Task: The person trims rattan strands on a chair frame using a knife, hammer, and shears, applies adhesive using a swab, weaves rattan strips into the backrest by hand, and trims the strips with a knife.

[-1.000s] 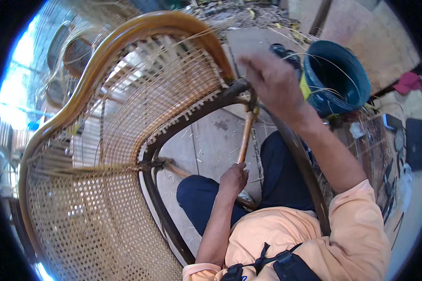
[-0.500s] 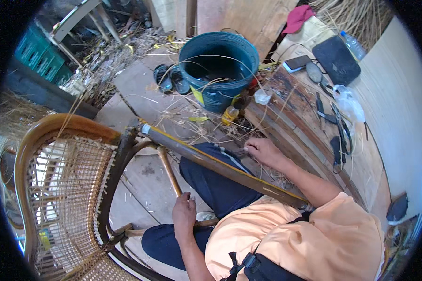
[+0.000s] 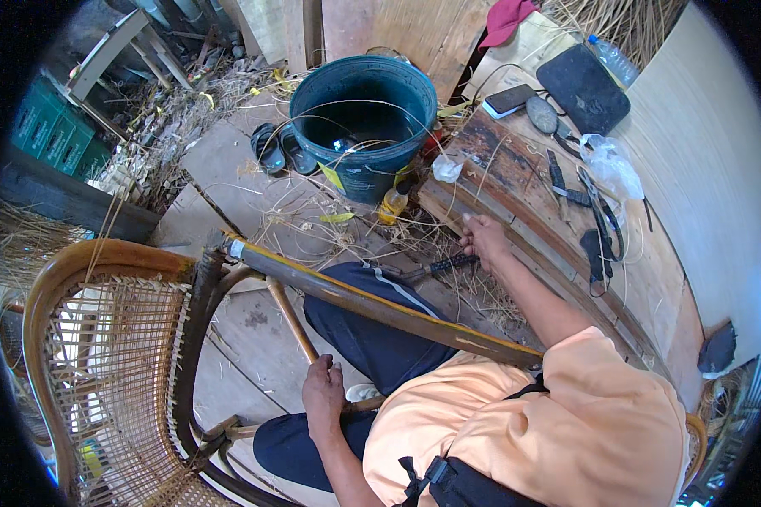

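Brown rail (image 3: 355, 291) slants between the hands (image 3: 323, 393) (image 3: 485, 241), bucket (image 3: 372, 173) beyond; whether either grips anything, I cannot tell.

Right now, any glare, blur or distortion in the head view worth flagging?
Head view: fisheye bends the pale board at right, and the corners go black; head view: small bright glint inside the teal bucket; head view: left hand and right hand show no strong motion blur.

Two hands: left hand (image 3: 323, 390) at 7 o'clock, right hand (image 3: 486, 241) at 3. Near cane chair (image 3: 123, 338): one, at 8. Bucket (image 3: 365, 175): one, at 12. Sandals (image 3: 268, 150): two, between 10 and 11. Bottles: two, clear bottle (image 3: 615, 61) at 2, yellow bottle (image 3: 392, 206) at 12.
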The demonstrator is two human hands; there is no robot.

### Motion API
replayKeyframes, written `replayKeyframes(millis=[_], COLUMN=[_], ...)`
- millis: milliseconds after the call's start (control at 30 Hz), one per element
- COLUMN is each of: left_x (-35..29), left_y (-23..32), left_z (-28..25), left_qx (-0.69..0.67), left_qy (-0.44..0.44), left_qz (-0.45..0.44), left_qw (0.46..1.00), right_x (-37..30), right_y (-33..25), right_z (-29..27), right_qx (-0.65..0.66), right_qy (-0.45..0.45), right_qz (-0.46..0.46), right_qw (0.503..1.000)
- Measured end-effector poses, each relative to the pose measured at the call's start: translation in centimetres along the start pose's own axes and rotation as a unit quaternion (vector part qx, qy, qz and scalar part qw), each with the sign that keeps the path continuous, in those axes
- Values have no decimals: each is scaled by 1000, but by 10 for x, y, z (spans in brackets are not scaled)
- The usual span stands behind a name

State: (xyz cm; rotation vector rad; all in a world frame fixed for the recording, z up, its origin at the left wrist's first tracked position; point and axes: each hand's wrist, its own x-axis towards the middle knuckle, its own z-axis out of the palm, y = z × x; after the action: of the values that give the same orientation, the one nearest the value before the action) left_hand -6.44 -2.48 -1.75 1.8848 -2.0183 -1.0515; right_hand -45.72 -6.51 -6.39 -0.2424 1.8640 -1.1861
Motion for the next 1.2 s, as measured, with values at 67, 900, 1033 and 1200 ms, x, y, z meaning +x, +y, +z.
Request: replayKeyframes(millis=[67, 900, 1033, 1200], left_x=[-1, 36, 18, -18], left_y=[-1, 204, 187, 128], left_z=[0, -61, -73, -101], left_qx=[-3, -418, -233, -238], left_qy=[-3, -102, 31, 105], left_qz=[-1, 104, 200, 107], left_qw=[1000, 897, 951, 960], right_x=[-3, -169, -140, -104], right_y=[1, -137, -146, -161], right_z=[-1, 53, 52, 85], right_qx=[-41, -32, 78, 174], right_qy=[28, -167, -210, -296], right_qz=[24, -420, -213, -211], right_qw=[998, 892, 951, 915])
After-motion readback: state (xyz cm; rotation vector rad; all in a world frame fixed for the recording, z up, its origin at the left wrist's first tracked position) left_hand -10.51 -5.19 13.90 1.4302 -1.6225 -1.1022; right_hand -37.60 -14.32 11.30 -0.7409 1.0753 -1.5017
